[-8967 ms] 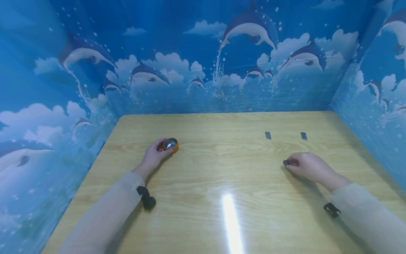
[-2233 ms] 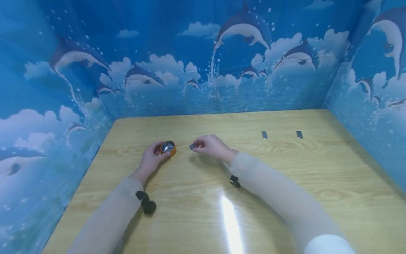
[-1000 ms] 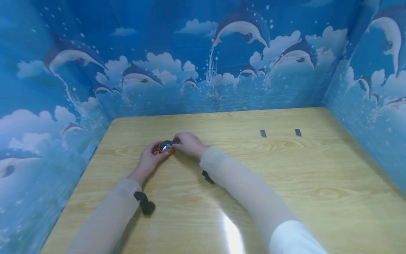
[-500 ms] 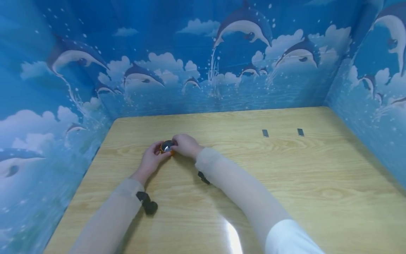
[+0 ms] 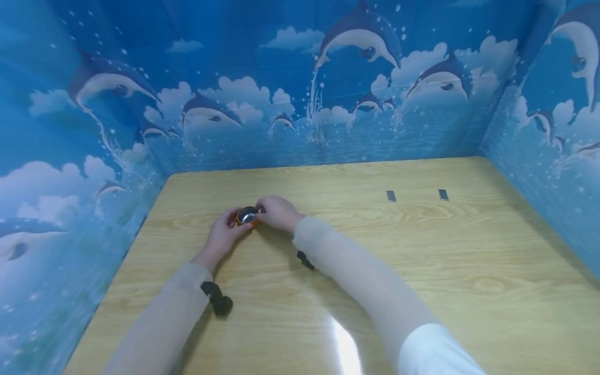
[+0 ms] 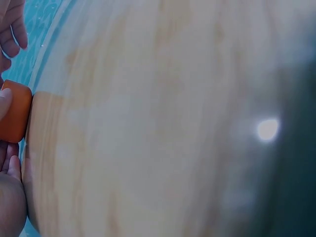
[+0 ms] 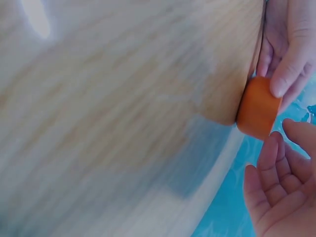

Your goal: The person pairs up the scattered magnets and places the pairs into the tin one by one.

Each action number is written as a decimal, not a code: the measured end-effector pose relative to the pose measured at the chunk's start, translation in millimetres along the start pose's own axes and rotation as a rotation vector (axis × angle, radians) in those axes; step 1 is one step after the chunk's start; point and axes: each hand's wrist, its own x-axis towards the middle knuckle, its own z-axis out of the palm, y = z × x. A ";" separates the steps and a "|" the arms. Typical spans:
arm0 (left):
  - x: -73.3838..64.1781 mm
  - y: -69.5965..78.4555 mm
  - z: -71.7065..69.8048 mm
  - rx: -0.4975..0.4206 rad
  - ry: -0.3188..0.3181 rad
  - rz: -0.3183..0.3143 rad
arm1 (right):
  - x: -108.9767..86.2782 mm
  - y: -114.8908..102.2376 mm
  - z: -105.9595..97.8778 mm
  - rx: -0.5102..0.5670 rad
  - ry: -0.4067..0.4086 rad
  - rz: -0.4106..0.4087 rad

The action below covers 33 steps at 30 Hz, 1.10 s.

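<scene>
A small orange cup (image 5: 247,216) with a shiny metal inside stands upright at the left of the table. My left hand (image 5: 220,233) grips it from the left, thumb at the near side; the left wrist view shows the thumb pressed to the orange wall (image 6: 19,112). My right hand (image 5: 277,212) is at the cup's right rim. In the right wrist view, its thumb and fingers (image 7: 268,158) lie loosely bent and slightly apart beside the cup, with nothing seen between them. The small dark round piece seen in earlier frames is out of sight.
Two small flat grey rectangular pieces lie apart at the back right, the left piece (image 5: 391,196) and the right piece (image 5: 443,195). The wood-grain table (image 5: 422,271) meets a blue dolphin-print curtain (image 5: 300,135) behind and at both sides.
My right hand carried the small dark piece from the table's right side to the cup's rim; the piece no longer shows in its fingers. My left hand has kept its grip on the cup.
</scene>
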 end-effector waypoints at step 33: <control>-2.4 3.1 -0.2 0.027 -0.010 0.008 | -66.0 54.7 -53.3 0.013 -0.020 -0.027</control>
